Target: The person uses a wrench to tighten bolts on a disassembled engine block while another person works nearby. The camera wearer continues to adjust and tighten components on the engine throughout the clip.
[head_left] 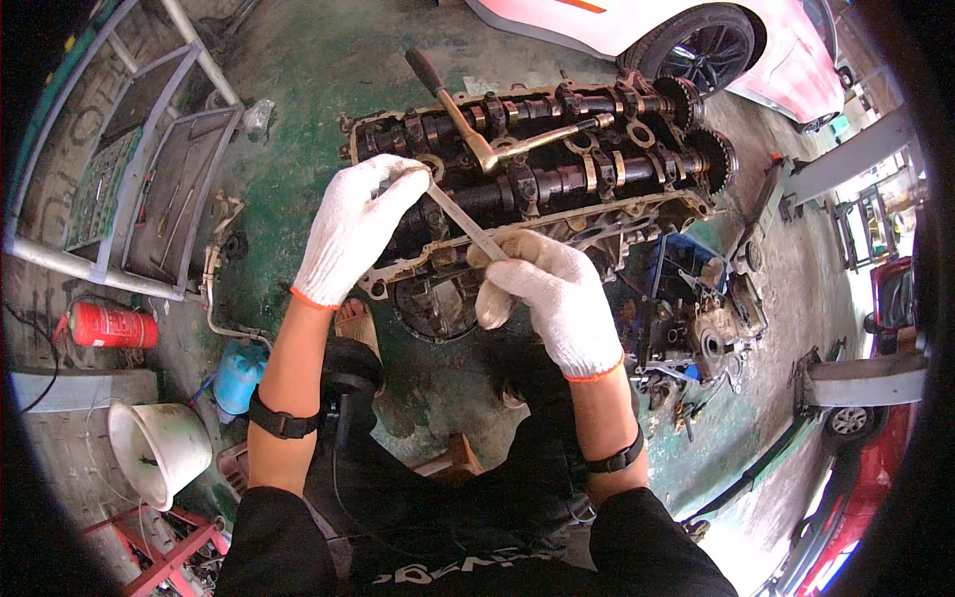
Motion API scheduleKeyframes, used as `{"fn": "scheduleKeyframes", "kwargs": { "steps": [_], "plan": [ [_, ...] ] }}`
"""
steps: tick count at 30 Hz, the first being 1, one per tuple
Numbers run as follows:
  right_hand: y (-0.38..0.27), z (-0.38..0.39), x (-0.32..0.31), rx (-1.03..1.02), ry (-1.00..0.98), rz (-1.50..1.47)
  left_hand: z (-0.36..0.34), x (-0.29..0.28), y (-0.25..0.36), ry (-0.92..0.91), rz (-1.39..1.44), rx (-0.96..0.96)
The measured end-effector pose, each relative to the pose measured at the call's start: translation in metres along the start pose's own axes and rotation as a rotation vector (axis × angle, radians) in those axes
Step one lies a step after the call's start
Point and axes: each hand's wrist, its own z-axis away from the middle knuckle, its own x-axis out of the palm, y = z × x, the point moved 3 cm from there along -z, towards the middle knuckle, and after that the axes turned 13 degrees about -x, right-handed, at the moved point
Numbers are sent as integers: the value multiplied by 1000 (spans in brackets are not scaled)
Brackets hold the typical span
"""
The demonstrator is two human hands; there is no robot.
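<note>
Both hands wear white knit gloves with orange cuffs. A slim flat metal tool (463, 217) slants between them, its exact kind unclear. My left hand (360, 214) pinches the upper end, while my right hand (545, 284) closes round the lower end. Both ends are covered by the gloves. Just beyond the hands lies an oily cylinder head (622, 214) with two camshafts (572, 182) and toothed sprockets at its right end. Resting across it is a ratchet handle (460, 117) with a long extension bar (552, 139).
A metal frame with tool trays (164, 194) stands at left, above a red fire extinguisher (114, 326). Nearby are a blue jug (239, 376) and a white bucket (159, 448). Engine parts (711, 328) lie at right. A pale car (597, 25) stands at the back.
</note>
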Motion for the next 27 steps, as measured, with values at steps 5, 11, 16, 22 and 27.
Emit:
{"fn": "scheduleKeyframes", "kwargs": {
  "steps": [5, 11, 16, 22, 27],
  "plan": [
    [8, 3, 13, 97, -162, -20, 0, 0, 0, 8, 20, 36],
    [31, 2, 51, 109, -297, -92, -1, 1, 1, -14, 53, 73],
    [40, 0, 65, 84, -261, -34, -1, 2, 0, -12, 61, 39],
    [26, 1, 55, 16, -320, -66, 2, -7, 0, 31, 214, -63],
    [17, 0, 38, 50, -290, -7, 2, -2, 0, 17, 115, -45]
  ]
}}
